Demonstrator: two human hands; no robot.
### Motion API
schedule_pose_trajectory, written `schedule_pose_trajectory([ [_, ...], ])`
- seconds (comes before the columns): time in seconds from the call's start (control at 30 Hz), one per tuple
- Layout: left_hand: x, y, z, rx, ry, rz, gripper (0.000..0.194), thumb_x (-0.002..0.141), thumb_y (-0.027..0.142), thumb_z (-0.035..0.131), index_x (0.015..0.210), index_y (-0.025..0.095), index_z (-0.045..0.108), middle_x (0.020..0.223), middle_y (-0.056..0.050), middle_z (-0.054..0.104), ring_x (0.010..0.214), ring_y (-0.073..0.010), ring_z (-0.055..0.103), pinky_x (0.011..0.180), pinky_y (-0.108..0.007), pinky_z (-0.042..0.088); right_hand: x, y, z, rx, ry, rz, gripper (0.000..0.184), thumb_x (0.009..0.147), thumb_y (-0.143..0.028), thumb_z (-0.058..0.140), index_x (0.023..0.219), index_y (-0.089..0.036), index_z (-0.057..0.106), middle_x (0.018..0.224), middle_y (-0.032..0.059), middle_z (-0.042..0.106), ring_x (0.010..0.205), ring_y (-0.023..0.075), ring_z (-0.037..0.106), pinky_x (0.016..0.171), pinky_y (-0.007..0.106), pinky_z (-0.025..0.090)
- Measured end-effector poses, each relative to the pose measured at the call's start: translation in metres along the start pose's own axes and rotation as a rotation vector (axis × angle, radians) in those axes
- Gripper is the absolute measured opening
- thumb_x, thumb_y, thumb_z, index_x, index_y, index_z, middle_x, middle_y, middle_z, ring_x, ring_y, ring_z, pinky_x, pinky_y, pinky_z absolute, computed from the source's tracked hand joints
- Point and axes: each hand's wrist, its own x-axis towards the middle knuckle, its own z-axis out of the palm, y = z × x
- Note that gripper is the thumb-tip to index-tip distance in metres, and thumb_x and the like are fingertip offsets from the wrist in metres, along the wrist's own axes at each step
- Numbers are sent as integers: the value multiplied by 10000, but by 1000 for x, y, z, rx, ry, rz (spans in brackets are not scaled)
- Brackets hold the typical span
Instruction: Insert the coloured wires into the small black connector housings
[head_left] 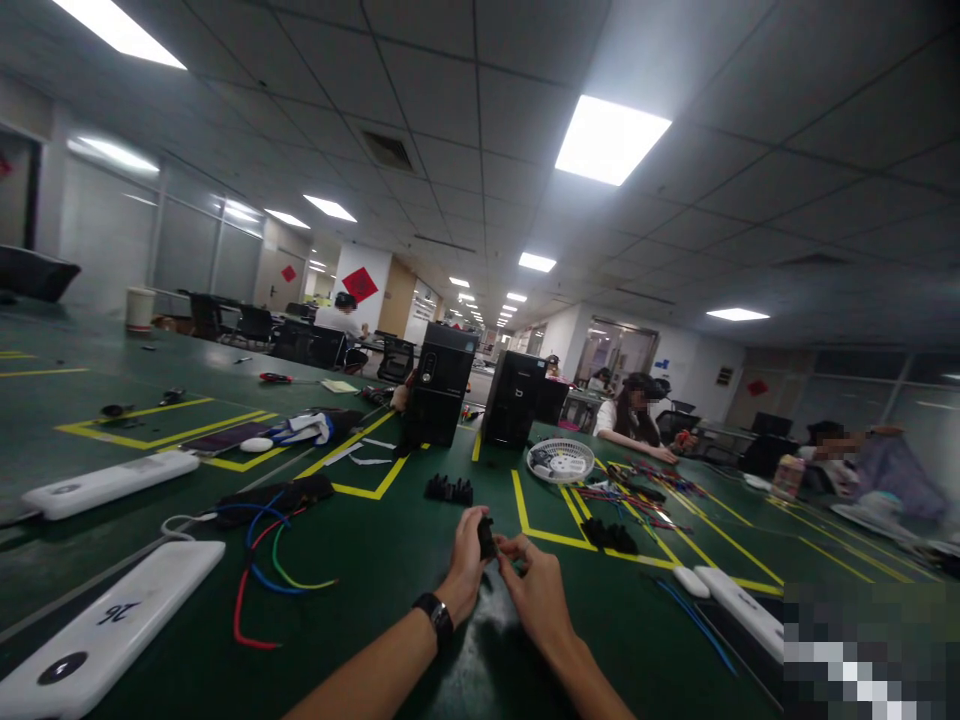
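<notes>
forearms [375, 660] converge | left hand [466, 560] grips black part [487, 538] | right hand [536, 582] pinches alongside, hold unclear

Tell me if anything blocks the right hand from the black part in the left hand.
Nothing visible does: the left hand holds the black part, and the right hand is close against its side. Whether it touches the part is too small to tell.

Small black part [487, 538] held in left hand [466, 562] above green table [360, 625], towards near edge; fingertips of right hand [531, 575] held against part. Black toothed piece [448, 490] laid farther in. Computer towers [442, 390] placed towards far edge, white basket [560, 461] beside.
</notes>
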Motion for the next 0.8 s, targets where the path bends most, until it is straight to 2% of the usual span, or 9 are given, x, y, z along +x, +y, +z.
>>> schedule_pose_trajectory([
  [0.17, 2, -5, 2, 32, 40, 88, 281, 755, 430, 508, 920, 206, 549, 853, -20, 570, 693, -147, 579, 613, -263, 436, -1, -1, 5, 36, 2, 14, 160, 851, -242, 500, 853, -181, 648, 763, 48, 698, 726, 189, 662, 640, 251, 472],
  [0.3, 2, -10, 3, 65, 53, 150, 239, 780, 387, 490, 915, 201, 555, 904, -25, 566, 751, -141, 562, 671, -258, 441, -1, 0, 6, 63, 17, 43, 242, 850, -249, 514, 1047, -170, 630, 738, 47, 694, 684, 194, 657, 638, 267, 480],
  [0.37, 2, -11, 2, 62, 41, 158, 233, 783, 377, 487, 916, 197, 550, 894, -28, 566, 761, -144, 558, 674, -254, 441, -1, 0, 4, 44, 14, 34, 273, 857, -255, 509, 1083, -168, 636, 728, 47, 693, 649, 188, 643, 616, 263, 469],
  [0.6, 0, -10, 5, 65, 8, 126, 274, 739, 414, 531, 912, 202, 547, 714, 2, 525, 622, -136, 528, 493, -214, 374, 3, 1, -1, 101, -75, 34, 266, 882, -281, 489, 968, -170, 716, 629, 13, 657, 586, 159, 602, 576, 233, 445],
  [0.67, 1, -9, 10, 22, 64, 100, 255, 719, 401, 536, 871, 197, 550, 688, 15, 512, 571, -119, 504, 474, -213, 356, 3, 2, 3, 128, -63, 48, 278, 883, -296, 488, 964, -170, 722, 648, 25, 670, 625, 176, 625, 616, 250, 472],
  [0.8, 4, -5, 19, -106, 234, -7, 216, 676, 351, 543, 815, 187, 554, 694, 28, 516, 540, -100, 493, 507, -233, 390, -2, 0, 13, 149, 46, 23, 286, 882, -303, 488, 1035, -194, 703, 846, 63, 719, 834, 222, 664, 781, 313, 494],
])
